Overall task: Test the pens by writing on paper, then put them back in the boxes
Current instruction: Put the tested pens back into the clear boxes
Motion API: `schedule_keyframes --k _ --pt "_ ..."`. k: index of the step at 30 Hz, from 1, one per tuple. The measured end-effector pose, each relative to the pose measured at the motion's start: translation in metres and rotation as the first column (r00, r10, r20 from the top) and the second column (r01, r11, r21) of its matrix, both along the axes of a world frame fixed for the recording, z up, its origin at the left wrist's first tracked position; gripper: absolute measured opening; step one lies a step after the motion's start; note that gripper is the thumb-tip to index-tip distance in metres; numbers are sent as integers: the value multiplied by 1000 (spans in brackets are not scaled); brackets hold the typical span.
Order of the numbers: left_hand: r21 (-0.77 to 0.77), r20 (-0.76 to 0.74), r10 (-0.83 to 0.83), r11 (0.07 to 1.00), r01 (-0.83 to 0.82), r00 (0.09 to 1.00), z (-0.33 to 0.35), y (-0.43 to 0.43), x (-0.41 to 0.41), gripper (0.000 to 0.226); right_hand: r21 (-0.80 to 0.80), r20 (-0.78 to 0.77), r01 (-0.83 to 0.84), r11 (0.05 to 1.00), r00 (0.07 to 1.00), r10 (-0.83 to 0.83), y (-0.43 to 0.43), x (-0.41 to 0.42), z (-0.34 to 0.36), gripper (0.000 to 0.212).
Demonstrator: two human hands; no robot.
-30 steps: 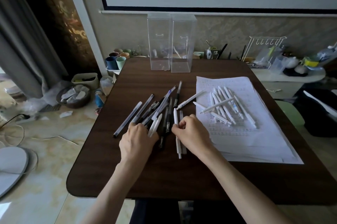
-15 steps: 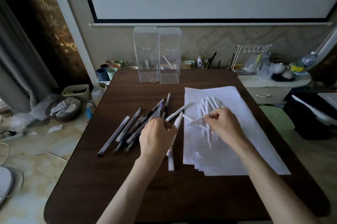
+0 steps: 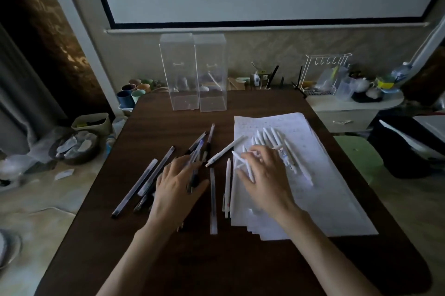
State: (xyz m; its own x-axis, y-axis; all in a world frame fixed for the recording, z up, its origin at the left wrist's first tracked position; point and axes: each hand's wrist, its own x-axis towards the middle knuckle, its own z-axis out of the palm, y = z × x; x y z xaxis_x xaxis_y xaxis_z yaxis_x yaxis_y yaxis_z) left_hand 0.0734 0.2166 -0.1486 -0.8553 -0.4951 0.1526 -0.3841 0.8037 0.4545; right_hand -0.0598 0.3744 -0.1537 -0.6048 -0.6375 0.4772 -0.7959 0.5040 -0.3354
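Two tall clear boxes (image 3: 178, 72) (image 3: 212, 72) stand at the far edge of the dark wooden table (image 3: 216, 262). A stack of white paper (image 3: 327, 189) lies on the right half, with several white pens (image 3: 277, 139) piled on it. Several dark and clear pens (image 3: 154, 175) are scattered left of the paper, and more white pens (image 3: 227, 182) lie along its left edge. My left hand (image 3: 178, 187) rests flat with spread fingers on the dark pens. My right hand (image 3: 265, 175) lies with spread fingers on the white pens, one pen crossing its fingertips.
Coloured cups (image 3: 132, 96) sit off the table's far left corner. A side cabinet with a white wire rack (image 3: 325, 72) and clutter stands at the right. A green stool (image 3: 358, 156) is beside the table. A basket (image 3: 77, 144) sits on the floor at the left.
My left hand has spread flat over the dark pens. My right hand, earlier pinching a white pen over the paper, now lies spread on the pile. The camera has moved closer.
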Motion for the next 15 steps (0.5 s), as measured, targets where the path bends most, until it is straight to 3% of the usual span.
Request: schedule_keyframes --k 3,5,7,12,15 --pt "-141 235 -22 988 57 972 -11 -6 -1 72 257 72 -165 952 986 151 -20 15 0 47" --pt "-167 311 4 985 51 950 -17 -10 -3 85 337 133 -199 920 978 162 -28 20 -4 48" --pt "-159 379 48 987 15 924 -18 -14 -2 77 352 138 -179 919 981 138 -31 19 -7 46" --pt "-139 344 151 984 -109 927 -11 -23 12 68 371 -71 32 928 997 -5 -30 14 -14 28" --pt "-140 254 211 974 -180 944 -7 -35 15 69 281 -196 10 960 980 47 -41 20 -15 26"
